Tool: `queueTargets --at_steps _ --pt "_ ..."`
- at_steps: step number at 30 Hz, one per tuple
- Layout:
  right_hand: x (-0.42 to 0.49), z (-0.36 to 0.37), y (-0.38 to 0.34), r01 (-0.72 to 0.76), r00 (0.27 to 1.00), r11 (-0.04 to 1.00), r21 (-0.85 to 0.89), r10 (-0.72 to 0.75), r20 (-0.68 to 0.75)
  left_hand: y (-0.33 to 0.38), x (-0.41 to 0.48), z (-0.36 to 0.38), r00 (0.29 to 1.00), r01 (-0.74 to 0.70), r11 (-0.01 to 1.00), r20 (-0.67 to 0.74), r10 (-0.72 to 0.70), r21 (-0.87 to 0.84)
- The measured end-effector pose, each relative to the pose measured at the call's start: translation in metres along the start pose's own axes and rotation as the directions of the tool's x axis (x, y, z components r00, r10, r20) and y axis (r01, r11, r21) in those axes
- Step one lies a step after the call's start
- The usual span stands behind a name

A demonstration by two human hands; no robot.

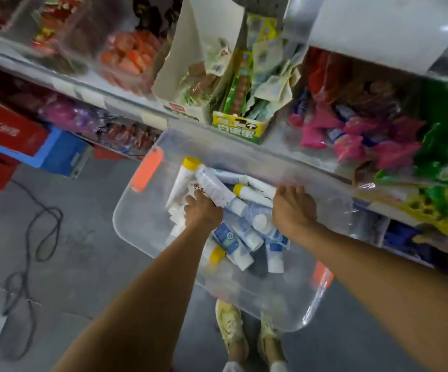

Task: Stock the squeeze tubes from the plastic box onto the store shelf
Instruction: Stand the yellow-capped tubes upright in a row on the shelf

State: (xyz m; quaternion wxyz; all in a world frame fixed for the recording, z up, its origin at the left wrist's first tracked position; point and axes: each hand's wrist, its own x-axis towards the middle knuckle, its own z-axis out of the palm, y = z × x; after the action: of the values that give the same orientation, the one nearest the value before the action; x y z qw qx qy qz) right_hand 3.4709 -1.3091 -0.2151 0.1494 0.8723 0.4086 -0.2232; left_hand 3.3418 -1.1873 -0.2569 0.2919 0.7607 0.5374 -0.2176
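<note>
A clear plastic box (pixel 134 224) with orange latches sits below me, against the shelf front (pixel 284 159). It holds several squeeze tubes, white and blue, some with yellow caps. My left hand (pixel 202 210) is inside the box, its fingers curled on a white tube with printed text (pixel 213 185); a yellow-capped tube (pixel 183 178) lies beside it. My right hand (pixel 294 208) reaches down into the right side of the box over a pile of blue-and-white tubes (pixel 247 234). Its fingers are hidden under the shelf edge, so its grip does not show.
The shelf above holds cardboard display boxes of snacks (pixel 236 124) and pink and green packets (pixel 365 140). A black cable (pixel 42 229) runs over the grey floor at left, near a blue and red crate (pixel 56 154). My feet (pixel 230 334) stand under the box.
</note>
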Motion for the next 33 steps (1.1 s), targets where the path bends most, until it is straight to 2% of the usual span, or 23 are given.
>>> queueTargets --at_steps 2,6,13,15,17,19,22,23,26,28,30,33 --pt "0.006 0.012 -0.002 0.002 0.999 0.994 -0.111 -0.005 -0.034 -0.001 0.005 0.009 0.997 0.076 0.993 -0.035 -0.074 0.085" --pt "0.018 0.019 -0.006 0.054 0.998 0.966 -0.253 -0.047 0.033 -0.007 0.014 0.022 0.988 0.085 0.984 -0.142 -0.063 0.158" --pt "0.028 0.012 -0.015 0.15 0.985 0.914 -0.377 -0.104 0.138 -0.006 0.015 0.011 0.996 0.072 0.991 -0.07 -0.064 0.117" --pt "0.021 0.004 -0.013 0.102 0.991 0.953 -0.286 -0.073 0.111 -0.005 0.008 -0.004 0.992 0.123 0.992 -0.04 -0.122 0.023" --pt "0.008 -0.007 -0.009 -0.018 0.993 1.0 -0.009 0.019 0.116 -0.006 -0.001 -0.02 0.978 0.202 0.97 -0.022 -0.206 -0.133" --pt "-0.007 -0.021 -0.003 -0.155 0.972 0.953 0.26 0.1 0.212 -0.008 -0.012 -0.034 0.969 0.245 0.918 0.05 -0.241 -0.312" --pt "-0.03 -0.037 0.003 -0.249 0.949 0.836 0.489 0.108 0.297 -0.008 -0.036 -0.055 0.968 0.252 0.741 0.174 -0.183 -0.622" --pt "-0.039 -0.043 0.004 -0.267 0.949 0.757 0.597 0.099 0.299 -0.004 -0.051 -0.063 0.967 0.253 0.701 0.201 -0.157 -0.667" --pt "-0.066 -0.067 0.004 -0.334 0.939 0.388 0.859 0.064 0.337 0.006 -0.096 -0.083 0.967 0.249 0.596 0.225 -0.116 -0.763" --pt "-0.088 -0.086 0.004 -0.35 0.936 0.212 0.912 0.056 0.347 0.012 -0.123 -0.095 0.976 0.206 0.537 0.208 -0.058 -0.818" --pt "-0.108 -0.106 0.006 -0.324 0.946 0.058 0.944 0.037 0.322 0.02 -0.148 -0.108 0.984 0.152 0.53 0.177 -0.003 -0.835" --pt "-0.142 -0.135 0.013 -0.224 0.975 -0.082 0.971 -0.037 0.221 0.033 -0.187 -0.132 0.99 0.055 0.482 0.112 0.091 -0.874"
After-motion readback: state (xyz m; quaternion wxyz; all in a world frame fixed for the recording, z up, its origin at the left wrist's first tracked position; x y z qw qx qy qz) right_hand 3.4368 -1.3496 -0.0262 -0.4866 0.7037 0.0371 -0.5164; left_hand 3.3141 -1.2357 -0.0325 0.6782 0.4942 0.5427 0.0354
